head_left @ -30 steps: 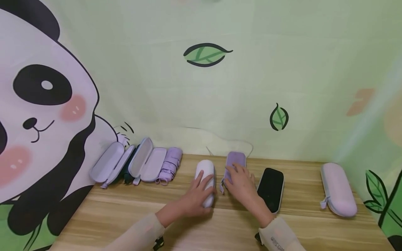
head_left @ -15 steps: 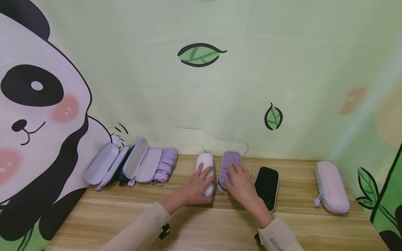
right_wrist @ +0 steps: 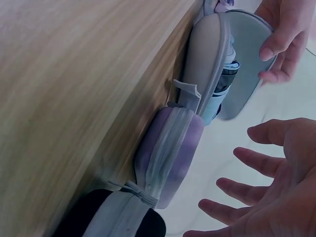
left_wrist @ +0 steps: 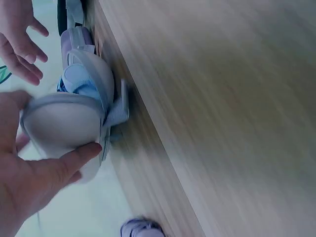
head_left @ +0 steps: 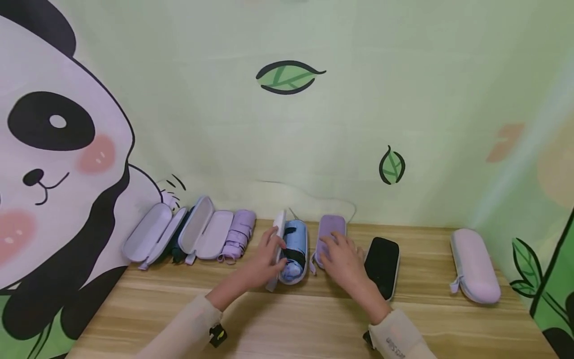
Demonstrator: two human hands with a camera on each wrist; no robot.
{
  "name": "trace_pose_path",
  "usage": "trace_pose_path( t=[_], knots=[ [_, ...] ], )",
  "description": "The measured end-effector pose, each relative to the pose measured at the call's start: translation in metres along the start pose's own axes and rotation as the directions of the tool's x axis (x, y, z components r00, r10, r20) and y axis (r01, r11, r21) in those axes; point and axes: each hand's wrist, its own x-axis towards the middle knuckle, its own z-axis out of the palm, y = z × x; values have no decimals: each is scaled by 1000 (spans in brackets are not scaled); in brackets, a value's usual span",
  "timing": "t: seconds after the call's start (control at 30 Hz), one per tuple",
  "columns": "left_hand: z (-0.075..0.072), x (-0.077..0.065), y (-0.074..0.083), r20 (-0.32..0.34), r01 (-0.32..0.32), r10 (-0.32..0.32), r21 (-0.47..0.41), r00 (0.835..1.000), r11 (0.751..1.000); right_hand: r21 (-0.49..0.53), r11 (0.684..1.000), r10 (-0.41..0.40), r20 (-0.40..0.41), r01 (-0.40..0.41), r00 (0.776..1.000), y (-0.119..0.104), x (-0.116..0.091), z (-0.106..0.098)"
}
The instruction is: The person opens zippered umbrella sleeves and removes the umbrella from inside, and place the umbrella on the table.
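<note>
In the head view a white zip case stands with its lid raised to the left. Inside it lies a rolled blue folding umbrella with a black strap. My left hand grips the lid's edge between thumb and fingers, as the right wrist view also shows. To the right, a closed purple zip case lies flat. My right hand hovers near it, fingers spread and slightly bent. In the right wrist view that hand's fingers appear apart from the purple case and hold nothing.
Two open lilac cases and a rolled purple umbrella line the left end of the wooden table. A black case lies beside my right hand, a pink case farther right. A printed cloth wall borders the back.
The white case first slid toward the wall. Its lid has since swung open to the left with my left hand, revealing the blue umbrella. My right hand stays near the purple case.
</note>
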Motion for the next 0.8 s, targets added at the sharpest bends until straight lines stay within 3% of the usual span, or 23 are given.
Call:
trace_pose_path(
  t=[0.13, 0.2, 0.27, 0.3, 0.4, 0.43, 0.47, 0.5, 0.57, 0.67, 0.73, 0.8],
  knots=[
    [-3, -15, -6, -121, 26, -24, 14, 992, 1000, 0, 1000, -1, -3, 1, 1000, -3, -1, 0],
    [-3, -22, -12, -132, -4, 18, 101, 991, 995, -3, 1000, -2, -3, 2, 1000, -3, -2, 1],
    [-1, -29, -19, -107, -80, 112, 266, 988, 961, -5, 1000, -4, 0, 4, 1000, -3, -2, 2],
    [-1, -31, -22, -79, -127, 167, 373, 983, 919, -5, 1000, -6, 1, 6, 1000, -4, -2, 2],
    [-1, -36, -27, 45, -250, 291, 648, 956, 719, -4, 1000, -7, 8, 7, 1000, -4, -3, 3],
    [-1, -36, -27, 89, -271, 295, 700, 951, 660, -6, 1000, -6, 10, 6, 1000, -5, -3, 3],
    [-2, -37, -26, 134, -279, 272, 735, 953, 618, -6, 1000, -5, 12, 5, 1000, -5, -3, 3],
    [-3, -38, -25, 175, -279, 227, 753, 958, 595, -8, 1000, -5, 14, 5, 1000, -5, -3, 3],
    [-4, -39, -22, 240, -248, 98, 750, 966, 613, -4, 1000, -9, 19, 9, 1000, -6, -3, 3],
    [-6, -39, -19, 288, -161, -80, 721, 954, 674, 10, 1000, -18, 30, 18, 999, -8, -4, 3],
    [-6, -39, -20, 304, -124, -133, 694, 943, 709, 23, 999, -27, 31, 26, 999, -10, -4, 2],
    [-6, -37, -24, 308, -111, -135, 666, 942, 738, 31, 999, -31, 30, 30, 999, -10, -5, 3]
  ],
)
